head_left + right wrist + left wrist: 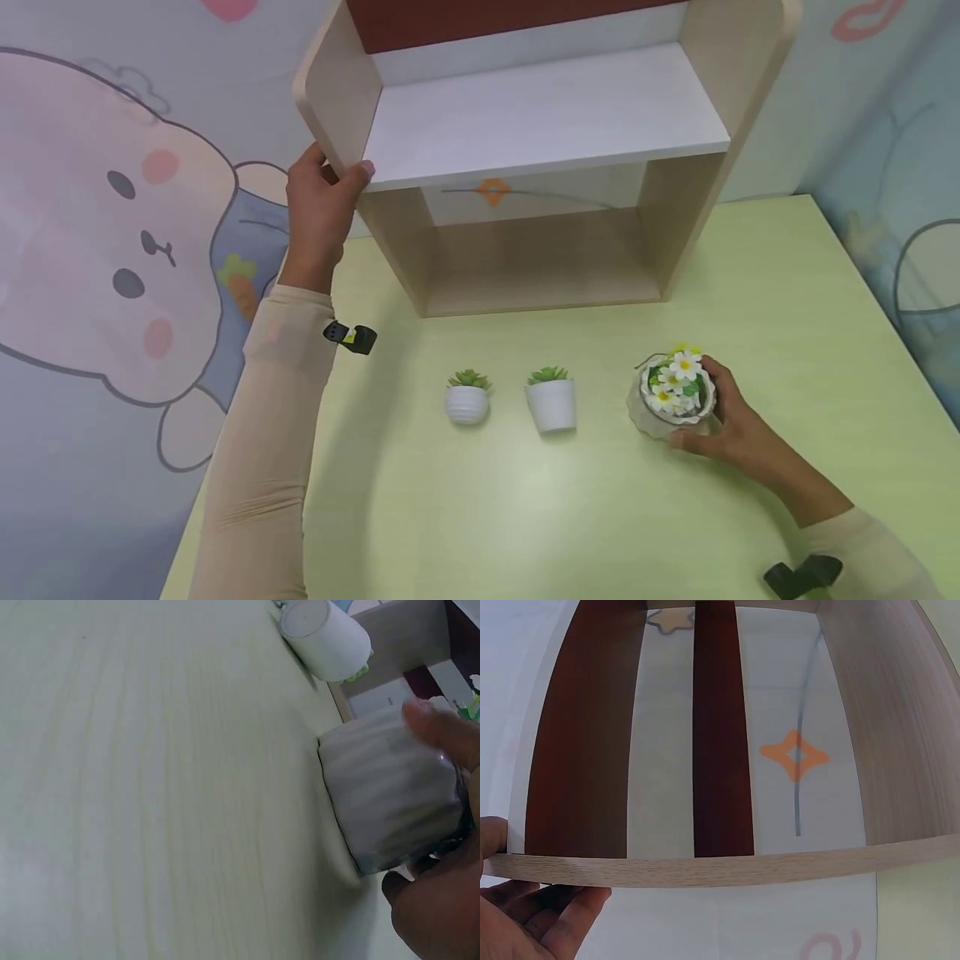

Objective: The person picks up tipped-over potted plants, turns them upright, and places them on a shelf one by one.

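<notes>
A small wooden shelf with a white middle board stands at the back of the table. My left hand grips the front edge of its left side panel, thumb on the inner side by the white board; the left wrist view shows the fingers round the panel. At the right, my right hand holds a whitish fluted flower pot with white and yellow flowers, thumb and fingers on opposite sides. Two small white pots with green succulents, one ribbed and one smooth, stand left of it.
The pale green table runs under everything, with its right edge beside a wall. Behind the shelf is a wall covering with a cartoon bear. A black strap device sits at my left wrist, another at the right.
</notes>
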The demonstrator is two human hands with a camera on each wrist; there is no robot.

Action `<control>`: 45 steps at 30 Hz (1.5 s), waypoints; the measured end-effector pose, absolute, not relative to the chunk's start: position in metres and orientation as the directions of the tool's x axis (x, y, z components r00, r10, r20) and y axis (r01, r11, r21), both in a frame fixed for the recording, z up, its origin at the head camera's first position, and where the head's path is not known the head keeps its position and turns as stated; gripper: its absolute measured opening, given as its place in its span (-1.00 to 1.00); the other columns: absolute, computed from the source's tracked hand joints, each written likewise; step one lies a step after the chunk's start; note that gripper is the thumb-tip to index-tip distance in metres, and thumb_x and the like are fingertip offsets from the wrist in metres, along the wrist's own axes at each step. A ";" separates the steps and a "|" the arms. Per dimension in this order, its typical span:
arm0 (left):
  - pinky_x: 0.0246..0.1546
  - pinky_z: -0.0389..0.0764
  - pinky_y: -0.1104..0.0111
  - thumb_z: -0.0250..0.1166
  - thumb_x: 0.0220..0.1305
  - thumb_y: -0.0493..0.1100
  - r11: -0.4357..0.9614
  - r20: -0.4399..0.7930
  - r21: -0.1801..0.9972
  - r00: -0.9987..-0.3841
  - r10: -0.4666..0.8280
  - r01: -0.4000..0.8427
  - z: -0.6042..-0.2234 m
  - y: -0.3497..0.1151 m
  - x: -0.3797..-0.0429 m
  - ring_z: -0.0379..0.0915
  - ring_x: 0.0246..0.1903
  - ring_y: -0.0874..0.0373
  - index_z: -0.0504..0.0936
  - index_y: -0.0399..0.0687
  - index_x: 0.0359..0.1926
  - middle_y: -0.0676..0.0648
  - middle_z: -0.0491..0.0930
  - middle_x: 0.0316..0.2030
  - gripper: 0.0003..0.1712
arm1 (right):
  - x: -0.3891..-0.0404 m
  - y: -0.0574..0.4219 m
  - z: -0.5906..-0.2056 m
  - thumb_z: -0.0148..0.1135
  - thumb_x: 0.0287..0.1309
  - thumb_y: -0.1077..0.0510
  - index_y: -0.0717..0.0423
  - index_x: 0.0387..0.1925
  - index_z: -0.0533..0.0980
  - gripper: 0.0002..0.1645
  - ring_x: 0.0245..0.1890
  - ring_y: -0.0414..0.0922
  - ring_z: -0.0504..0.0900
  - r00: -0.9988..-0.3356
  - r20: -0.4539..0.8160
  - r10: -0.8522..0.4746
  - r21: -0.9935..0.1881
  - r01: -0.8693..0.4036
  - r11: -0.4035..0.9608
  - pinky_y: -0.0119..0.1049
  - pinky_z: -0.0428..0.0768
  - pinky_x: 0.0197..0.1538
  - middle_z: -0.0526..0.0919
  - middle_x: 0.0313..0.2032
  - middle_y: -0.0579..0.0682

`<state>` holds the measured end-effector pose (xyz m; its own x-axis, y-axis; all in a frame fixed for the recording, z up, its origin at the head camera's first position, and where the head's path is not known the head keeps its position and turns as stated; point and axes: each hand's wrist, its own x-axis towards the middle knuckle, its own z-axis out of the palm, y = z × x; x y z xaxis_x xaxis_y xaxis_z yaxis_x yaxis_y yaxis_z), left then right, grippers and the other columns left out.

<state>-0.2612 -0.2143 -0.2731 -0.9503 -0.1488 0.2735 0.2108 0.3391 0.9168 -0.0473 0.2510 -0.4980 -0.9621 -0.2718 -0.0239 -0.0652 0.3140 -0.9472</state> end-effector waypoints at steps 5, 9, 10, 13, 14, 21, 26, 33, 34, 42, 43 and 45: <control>0.23 0.58 0.06 0.30 0.42 -0.20 0.336 0.276 0.917 -0.950 -0.144 0.215 -0.274 -0.212 -0.260 0.59 0.17 -0.01 0.52 -0.09 0.40 -0.17 0.58 0.27 -0.45 | -0.046 0.245 -0.494 0.63 -0.02 0.29 0.09 0.66 -0.27 0.51 0.52 0.45 -0.03 -0.976 -0.056 -0.212 -0.927 -0.029 0.375 0.24 -0.05 0.51 -0.01 0.56 0.41; 0.19 0.60 0.10 0.31 0.41 -0.20 0.338 0.289 0.913 -0.947 -0.142 0.228 -0.275 -0.208 -0.260 0.60 0.13 0.01 0.54 -0.13 0.38 -0.19 0.60 0.24 -0.46 | -0.045 0.243 -0.490 0.65 0.02 0.15 0.22 0.63 -0.11 0.38 0.45 0.38 0.20 -0.986 -0.103 -0.132 -0.890 0.032 0.455 0.39 0.18 0.36 0.24 0.46 0.42; 0.18 0.60 0.10 0.31 0.40 -0.20 0.339 0.294 0.911 -0.945 -0.140 0.233 -0.276 -0.207 -0.261 0.61 0.12 0.01 0.54 -0.14 0.37 -0.19 0.61 0.23 -0.46 | -0.046 0.243 -0.489 0.66 0.03 0.12 0.25 0.61 -0.07 0.36 0.44 0.36 0.24 -0.987 -0.112 -0.118 -0.881 0.044 0.471 0.38 0.23 0.33 0.28 0.43 0.42; 0.17 0.61 0.11 0.31 0.40 -0.18 0.345 0.293 0.909 -0.947 -0.134 0.233 -0.275 -0.206 -0.263 0.61 0.12 0.02 0.54 -0.14 0.37 -0.19 0.61 0.23 -0.46 | -0.049 0.244 -0.487 0.67 0.01 0.06 0.28 0.60 -0.01 0.34 0.41 0.33 0.30 -0.987 -0.134 -0.092 -0.864 0.071 0.498 0.36 0.29 0.30 0.33 0.41 0.41; 0.16 0.61 0.11 0.31 0.41 -0.18 0.354 0.299 0.905 -0.945 -0.130 0.237 -0.276 -0.207 -0.264 0.61 0.12 0.02 0.54 -0.14 0.37 -0.19 0.61 0.23 -0.46 | -0.052 0.244 -0.485 0.68 0.01 0.05 0.28 0.60 -0.01 0.35 0.42 0.33 0.29 -0.986 -0.143 -0.091 -0.860 0.078 0.504 0.36 0.30 0.31 0.32 0.42 0.42; 0.26 0.56 0.05 0.27 0.45 -0.15 0.390 0.268 0.898 -0.956 -0.122 0.202 -0.276 -0.216 -0.265 0.57 0.19 -0.01 0.48 -0.08 0.44 -0.16 0.56 0.31 -0.43 | -0.076 0.239 -0.446 0.67 0.04 0.01 0.26 0.64 -0.05 0.39 0.45 0.33 0.28 -0.975 -0.180 -0.132 -0.846 0.085 0.526 0.04 0.48 0.29 0.24 0.48 0.42; 0.28 0.54 0.05 0.25 0.48 -0.11 0.423 0.254 0.888 -0.960 -0.119 0.183 -0.278 -0.215 -0.266 0.56 0.21 -0.02 0.47 -0.06 0.45 -0.16 0.55 0.32 -0.43 | -0.100 0.241 -0.394 0.65 0.08 0.05 0.24 0.65 -0.06 0.37 0.44 0.25 0.31 -0.976 -0.158 -0.151 -0.838 0.051 0.543 -0.52 0.48 0.08 0.26 0.48 0.36; 0.28 0.54 0.04 0.25 0.48 -0.12 0.398 0.260 0.895 -0.961 -0.094 0.203 -0.280 -0.208 -0.271 0.56 0.21 -0.03 0.46 -0.07 0.45 -0.16 0.55 0.32 -0.43 | -0.129 0.243 -0.322 0.65 0.06 0.10 0.16 0.66 -0.02 0.34 0.37 0.13 0.35 -0.987 -0.102 -0.128 -0.813 0.008 0.582 -0.68 0.41 -0.08 0.30 0.47 0.27; 0.27 0.54 0.04 0.25 0.48 -0.12 0.393 0.265 0.895 -0.960 -0.091 0.210 -0.280 -0.207 -0.272 0.56 0.21 -0.03 0.46 -0.08 0.45 -0.16 0.55 0.32 -0.43 | -0.132 0.242 -0.313 0.66 0.06 0.10 0.13 0.66 -0.01 0.33 0.34 0.08 0.37 -0.989 -0.089 -0.119 -0.812 0.003 0.583 -0.70 0.41 -0.10 0.32 0.46 0.23; 0.28 0.54 0.04 0.26 0.47 -0.12 0.383 0.255 0.901 -0.963 -0.093 0.202 -0.279 -0.210 -0.273 0.55 0.23 -0.04 0.46 -0.08 0.45 -0.16 0.54 0.34 -0.42 | -0.156 0.233 -0.258 0.64 0.08 0.17 0.00 0.63 0.12 0.21 0.11 -0.23 0.52 -0.994 -0.003 -0.110 -0.876 -0.050 0.479 -0.61 0.53 -0.03 0.50 0.28 0.01; 0.26 0.55 0.05 0.25 0.47 -0.12 0.390 0.256 0.899 -0.962 -0.095 0.201 -0.280 -0.210 -0.273 0.56 0.22 -0.03 0.47 -0.09 0.45 -0.17 0.55 0.33 -0.43 | -0.160 0.232 -0.253 0.63 0.08 0.17 0.00 0.63 0.14 0.19 0.11 -0.22 0.52 -0.994 0.007 -0.112 -0.884 -0.058 0.463 -0.60 0.53 -0.02 0.51 0.26 -0.01; 0.25 0.57 0.07 0.25 0.48 -0.10 0.404 0.260 0.893 -0.960 -0.100 0.200 -0.280 -0.211 -0.272 0.57 0.20 -0.02 0.47 -0.10 0.44 -0.18 0.56 0.32 -0.43 | -0.166 0.229 -0.241 0.63 0.09 0.14 -0.01 0.63 0.13 0.20 0.13 -0.21 0.51 -0.994 0.016 -0.105 -0.885 -0.063 0.462 -0.62 0.52 -0.02 0.50 0.28 -0.03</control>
<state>-0.2722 -0.2111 -0.2801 -0.9605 -0.0998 0.2599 0.1997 0.4035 0.8929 -0.1659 0.2290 -0.2411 -0.9943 -0.1050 0.0165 -0.0634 0.4618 -0.8847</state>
